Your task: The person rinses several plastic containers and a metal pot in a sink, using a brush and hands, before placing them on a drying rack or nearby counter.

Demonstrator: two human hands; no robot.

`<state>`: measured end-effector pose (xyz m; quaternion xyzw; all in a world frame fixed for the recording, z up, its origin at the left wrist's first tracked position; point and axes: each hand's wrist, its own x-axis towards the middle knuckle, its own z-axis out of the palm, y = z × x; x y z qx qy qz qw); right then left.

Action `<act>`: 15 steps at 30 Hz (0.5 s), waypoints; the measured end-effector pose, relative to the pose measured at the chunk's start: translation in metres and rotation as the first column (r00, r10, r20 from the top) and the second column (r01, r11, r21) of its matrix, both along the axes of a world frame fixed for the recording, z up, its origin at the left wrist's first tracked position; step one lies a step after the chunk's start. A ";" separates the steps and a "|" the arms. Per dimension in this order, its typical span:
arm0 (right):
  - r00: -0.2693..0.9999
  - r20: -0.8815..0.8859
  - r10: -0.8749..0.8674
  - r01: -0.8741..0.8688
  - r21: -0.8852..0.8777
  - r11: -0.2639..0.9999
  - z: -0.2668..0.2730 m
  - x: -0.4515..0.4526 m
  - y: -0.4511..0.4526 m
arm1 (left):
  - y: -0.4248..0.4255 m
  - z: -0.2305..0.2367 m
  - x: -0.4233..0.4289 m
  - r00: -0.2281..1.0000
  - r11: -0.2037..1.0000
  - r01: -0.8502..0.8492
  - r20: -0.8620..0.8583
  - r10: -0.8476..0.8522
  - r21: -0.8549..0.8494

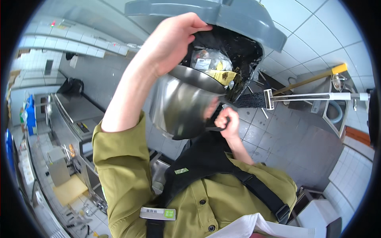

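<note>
My left hand (175,41) reaches forward with its fingers pinched at the edge of a raised grey plastic bin lid (247,20). Below it, the bin's black liner (250,49) is open and holds a clear plastic bag (212,58) of waste and a stained yellow wrapper (223,76). In my right hand (227,120) is the dark handle of a stainless steel pot or jug (178,104). The vessel is tilted, its mouth towards the bin opening, and blurred by motion. What is inside it cannot be seen.
A broom with dark bristles (253,100) and a white handle stands right of the bin, near a yellow-ended pole (339,69). Steel counters (77,110) run along the left, with a yellow cutting board (70,190) farther down. Grey floor tiles (276,131) lie at right.
</note>
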<state>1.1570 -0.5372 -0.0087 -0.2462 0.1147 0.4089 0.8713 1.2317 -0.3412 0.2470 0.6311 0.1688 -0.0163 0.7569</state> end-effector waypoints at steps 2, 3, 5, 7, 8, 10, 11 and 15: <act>0.931 -0.326 -0.165 0.196 0.064 0.979 -0.006 0.016 -0.004 | 0.012 0.004 0.011 0.998 0.999 0.021 0.062 -0.019 -0.032; 0.823 -0.534 -0.193 0.298 0.116 0.948 -0.024 0.023 -0.001 | 0.009 0.008 0.018 0.995 0.997 0.059 0.078 -0.055 -0.050; 0.542 -0.839 0.037 0.461 0.334 0.822 -0.047 0.036 0.009 | 0.006 0.015 0.033 0.991 0.994 0.110 0.082 -0.108 -0.009; 0.541 -0.837 -0.077 0.432 0.198 0.880 -0.079 0.033 0.028 | 0.004 0.019 0.044 0.990 0.994 0.109 0.087 -0.108 -0.002; 0.535 -0.843 0.053 0.484 0.358 0.799 -0.108 0.033 0.032 | 0.001 0.021 0.052 0.994 0.995 0.087 0.063 -0.090 0.047; 0.523 -0.808 0.271 0.547 0.562 0.620 -0.146 0.029 0.045 | 0.006 0.024 0.053 0.991 0.993 0.103 0.080 -0.108 0.062; 0.647 -0.746 0.160 0.430 0.529 0.732 -0.152 0.031 0.052 | 0.010 0.025 0.053 0.988 0.992 0.106 0.101 -0.113 0.071; 0.643 -0.648 0.409 0.524 0.761 0.382 -0.183 0.009 0.078 | 0.014 0.026 0.057 0.979 0.986 0.162 0.118 -0.165 0.034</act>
